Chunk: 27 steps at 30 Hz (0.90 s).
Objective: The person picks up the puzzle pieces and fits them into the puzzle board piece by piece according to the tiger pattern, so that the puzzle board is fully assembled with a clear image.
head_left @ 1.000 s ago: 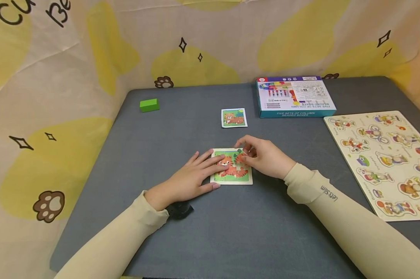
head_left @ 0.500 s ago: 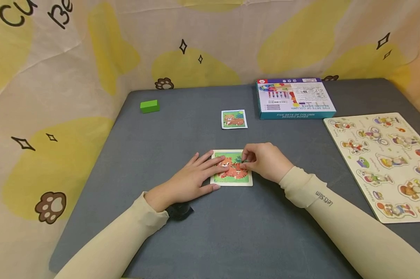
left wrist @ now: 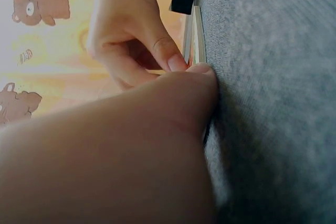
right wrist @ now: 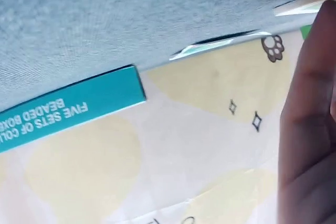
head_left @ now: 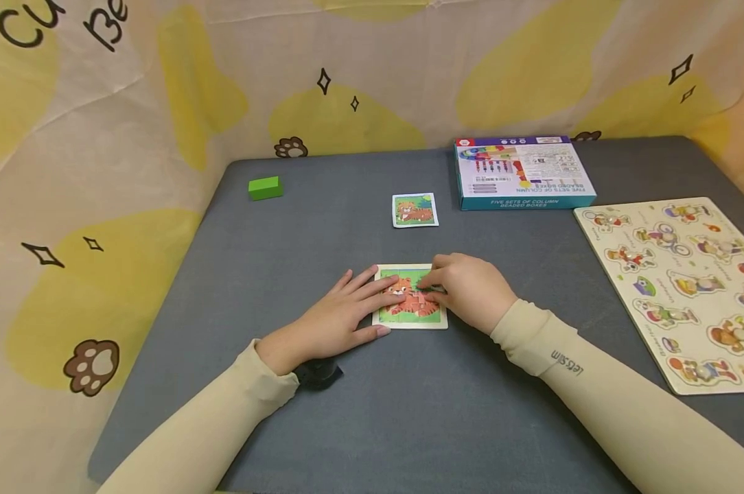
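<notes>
A small square tiger puzzle [head_left: 412,317] with a pale wooden frame lies on the table before me. My left hand [head_left: 341,315] rests flat over its left part, fingers spread and thumb at the lower edge. From the right, my right hand [head_left: 473,291] reaches over the upper right part, its bent index finger and thumb close together on a puzzle piece [head_left: 421,284] of dark green, mostly hidden under the fingers. In the left wrist view, the right thumb [left wrist: 176,62] comes down at the puzzle's edge. The right wrist view catches only the side of the right hand [right wrist: 310,114].
Behind the puzzle lies a tiger picture card [head_left: 414,210]. A green block [head_left: 265,188] sits at the back left, and a flat toy box [head_left: 526,175] at the back right. To the right lies a large animal puzzle board [head_left: 681,291]. A patterned cloth [head_left: 372,75] hangs behind the table.
The right hand has brought the piece from the puzzle's upper right corner inward and down, its fingertips now a little further left over the picture. The left hand has stayed put.
</notes>
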Available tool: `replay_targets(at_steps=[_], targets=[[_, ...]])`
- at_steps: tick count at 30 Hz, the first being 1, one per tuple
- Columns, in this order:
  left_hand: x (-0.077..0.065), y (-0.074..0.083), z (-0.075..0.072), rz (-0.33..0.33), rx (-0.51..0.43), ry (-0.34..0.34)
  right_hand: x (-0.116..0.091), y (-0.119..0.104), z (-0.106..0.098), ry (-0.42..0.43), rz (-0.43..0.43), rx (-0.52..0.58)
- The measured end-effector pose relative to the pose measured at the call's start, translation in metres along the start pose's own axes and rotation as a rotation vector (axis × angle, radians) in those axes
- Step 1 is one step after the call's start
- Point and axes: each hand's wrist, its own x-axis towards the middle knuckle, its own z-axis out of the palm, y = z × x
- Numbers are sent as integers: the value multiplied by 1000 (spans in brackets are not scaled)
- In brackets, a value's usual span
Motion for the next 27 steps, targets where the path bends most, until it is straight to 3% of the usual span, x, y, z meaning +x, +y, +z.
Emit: replay_targets(at_steps=[6,12,17,20,23,27], targets=[[0,0,-2,4,0,0,-1,-4,-1,-22,-134,-147],[0,0,-3,-3,-11,1,1,-2,-3,-48,-117,-104],[0,-1,3,-14,-83,35,0,10,-8,-16,27,38],[-3,-4,3,-41,-120,78,-8,26,-23,51,145,39],[-8,-13,-10,-111,-48,158,-21,44,-43,90,272,-23],[-13,-36,-41,-244,81,246,-37,69,-63,10,384,-134]])
